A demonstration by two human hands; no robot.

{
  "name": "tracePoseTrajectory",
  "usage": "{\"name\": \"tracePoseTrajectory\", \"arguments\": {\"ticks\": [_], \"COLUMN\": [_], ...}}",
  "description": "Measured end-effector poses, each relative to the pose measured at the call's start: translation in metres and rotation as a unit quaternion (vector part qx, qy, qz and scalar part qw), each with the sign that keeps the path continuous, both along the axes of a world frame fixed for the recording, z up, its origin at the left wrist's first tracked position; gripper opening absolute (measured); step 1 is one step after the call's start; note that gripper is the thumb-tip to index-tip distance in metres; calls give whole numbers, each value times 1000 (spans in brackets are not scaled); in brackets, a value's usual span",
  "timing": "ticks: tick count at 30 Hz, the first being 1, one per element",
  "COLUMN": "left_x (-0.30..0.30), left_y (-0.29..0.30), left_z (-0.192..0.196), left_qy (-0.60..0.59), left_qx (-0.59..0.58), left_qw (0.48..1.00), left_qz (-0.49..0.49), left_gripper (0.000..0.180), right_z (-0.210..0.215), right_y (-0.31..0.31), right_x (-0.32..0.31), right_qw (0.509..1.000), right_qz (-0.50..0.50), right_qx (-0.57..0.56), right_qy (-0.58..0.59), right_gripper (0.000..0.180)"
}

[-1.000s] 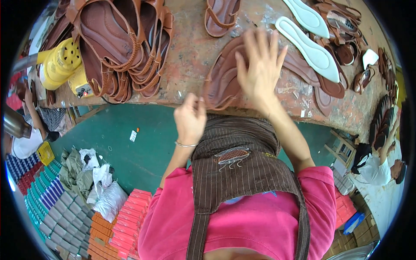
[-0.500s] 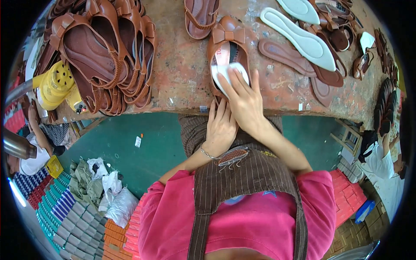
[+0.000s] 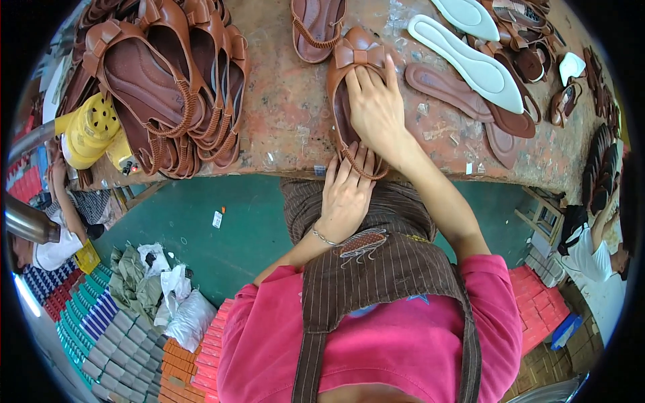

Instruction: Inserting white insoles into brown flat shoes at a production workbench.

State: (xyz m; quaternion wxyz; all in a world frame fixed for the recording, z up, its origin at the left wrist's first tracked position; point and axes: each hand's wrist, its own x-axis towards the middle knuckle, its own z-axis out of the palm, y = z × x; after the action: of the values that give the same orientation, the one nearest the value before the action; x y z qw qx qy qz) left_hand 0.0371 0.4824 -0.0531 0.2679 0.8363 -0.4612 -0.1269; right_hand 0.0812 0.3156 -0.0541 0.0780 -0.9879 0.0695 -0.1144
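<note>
A brown slingback flat shoe (image 3: 339,94) with a bow and an open toe lies at the table's front edge, toe pointing away. My right hand (image 3: 377,114) lies in its opening, fingers stretched toward the toe and pressed on the inside; one finger sticks up along the right rim. A dark brown insole surface shows left of that hand, the rest being covered. At the heel, my left hand (image 3: 346,198) has its fingers closed about the back end by the elastic strap. Its thumb is hidden.
A pile of matching brown shoes (image 3: 158,80) is at left, beside a yellow clog-like shoe (image 3: 94,131). Another shoe (image 3: 318,30) lies beyond mine. White-backed insoles (image 3: 467,60) and brown insoles (image 3: 447,91) lie to the right. Other people's arms (image 3: 67,201) show at the left edge.
The white piece under my right hand no longer shows; brown insole surface appears inside the shoe. My right hand has slid forward toward the toe. The elastic strap now shows over my left fingertips.
</note>
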Motion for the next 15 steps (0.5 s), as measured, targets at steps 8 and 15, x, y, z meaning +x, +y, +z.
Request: {"name": "tracePoseTrajectory", "arguments": {"ticks": [8, 15], "left_x": [-1, 3], "left_y": [7, 6], "left_z": [-6, -8], "left_qy": [41, 17], "left_qx": [1, -14], "left_qw": [999, 1000], "left_qz": [2, 13], "left_gripper": [30, 32], "right_z": [17, -9], "right_y": [26, 34], "right_x": [-39, -10], "right_qw": [978, 1000], "right_qz": [71, 4], "right_qx": [172, -17], "right_qy": [91, 19], "right_gripper": [62, 57]}}
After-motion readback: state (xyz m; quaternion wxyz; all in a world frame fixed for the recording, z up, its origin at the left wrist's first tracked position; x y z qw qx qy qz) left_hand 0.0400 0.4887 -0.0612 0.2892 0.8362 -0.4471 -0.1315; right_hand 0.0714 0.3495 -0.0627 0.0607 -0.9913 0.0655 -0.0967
